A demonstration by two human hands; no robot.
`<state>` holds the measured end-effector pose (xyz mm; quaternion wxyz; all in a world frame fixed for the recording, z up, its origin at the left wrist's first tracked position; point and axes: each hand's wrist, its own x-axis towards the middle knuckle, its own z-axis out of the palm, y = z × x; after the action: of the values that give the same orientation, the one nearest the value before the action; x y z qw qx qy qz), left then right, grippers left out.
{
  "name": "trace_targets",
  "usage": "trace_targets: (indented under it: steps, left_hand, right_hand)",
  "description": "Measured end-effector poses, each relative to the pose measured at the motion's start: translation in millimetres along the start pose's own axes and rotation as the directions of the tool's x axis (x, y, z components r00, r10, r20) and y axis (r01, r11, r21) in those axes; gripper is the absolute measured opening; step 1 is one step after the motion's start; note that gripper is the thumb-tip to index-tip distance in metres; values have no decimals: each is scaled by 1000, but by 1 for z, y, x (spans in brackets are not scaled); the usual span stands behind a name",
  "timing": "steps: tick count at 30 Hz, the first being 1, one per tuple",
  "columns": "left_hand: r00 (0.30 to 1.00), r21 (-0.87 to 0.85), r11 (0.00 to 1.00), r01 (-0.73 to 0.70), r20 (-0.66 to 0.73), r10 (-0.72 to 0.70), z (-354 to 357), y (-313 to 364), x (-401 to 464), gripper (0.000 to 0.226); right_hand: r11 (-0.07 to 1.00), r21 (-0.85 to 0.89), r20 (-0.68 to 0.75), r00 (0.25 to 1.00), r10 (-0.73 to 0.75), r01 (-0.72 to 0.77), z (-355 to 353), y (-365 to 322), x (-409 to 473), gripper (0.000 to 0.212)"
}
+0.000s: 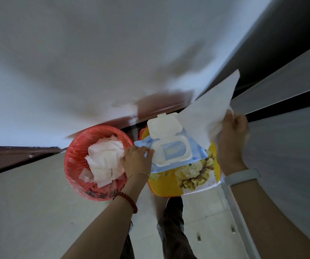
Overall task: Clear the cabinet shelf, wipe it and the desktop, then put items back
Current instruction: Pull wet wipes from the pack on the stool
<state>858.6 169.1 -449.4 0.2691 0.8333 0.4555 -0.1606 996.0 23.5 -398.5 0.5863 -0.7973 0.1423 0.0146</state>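
A blue pack of wet wipes [171,153] lies with its white flip lid [162,126] open on a yellow floral stool [186,181]. My left hand [137,160] presses on the pack's left edge. My right hand [233,136] is closed on a fresh white wipe [211,113] and holds it above and to the right of the pack, spread out into the air.
A red plastic bin [79,152] with several crumpled used wipes [105,161] stands on the floor left of the stool. A white wall fills the upper view. Pale cabinet panels [290,150] run along the right. My legs [174,228] show below on the tiled floor.
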Motion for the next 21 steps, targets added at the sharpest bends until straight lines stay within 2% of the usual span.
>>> trace_targets:
  steps: [4,6,8,10,12,13,15,17,19,21]
  left_hand:
    - [999,-170,985,35,33,-30,-22,9,-19,42]
    - [999,-347,938,15,52,3,-44,16,-34,46]
    - [991,-577,815,52,130,29,-73,22,-57,32]
    - [969,-713,682,164,245,23,-104,24,-84,20]
    - [908,-777,507,373,419,-25,-135,24,-111,30]
    - [873,-790,417,450,488,-18,-150,24,-124,36]
    - [841,-808,312,500,539,48,-185,21,-153,38]
    - [866,-857,262,444,485,121,-223,15,-180,36]
    - [928,-917,209,340,364,84,-262,3,-206,25]
    - [980,-953,250,171,191,59,-296,-15,-226,13]
  right_hand:
    - [992,-129,228,974,11,19,-12,-15,-38,32]
    - [993,-110,291,954,73,-42,-22,-29,-58,32]
    - [987,-98,335,930,150,-124,-32,-49,-79,31]
    - [977,-77,414,885,213,-199,-42,-76,-102,19]
    - [942,-33,537,789,298,-333,-52,-111,-128,3]
    - [928,-21,600,738,309,-371,-56,-128,-141,8]
    - [948,-29,686,683,249,-316,-63,-162,-165,8]
    - [971,-21,723,667,178,-236,-65,-196,-189,4]
    - [972,7,748,646,151,-236,-65,-225,-213,5]
    - [951,46,787,597,154,-306,-60,-251,-238,5]
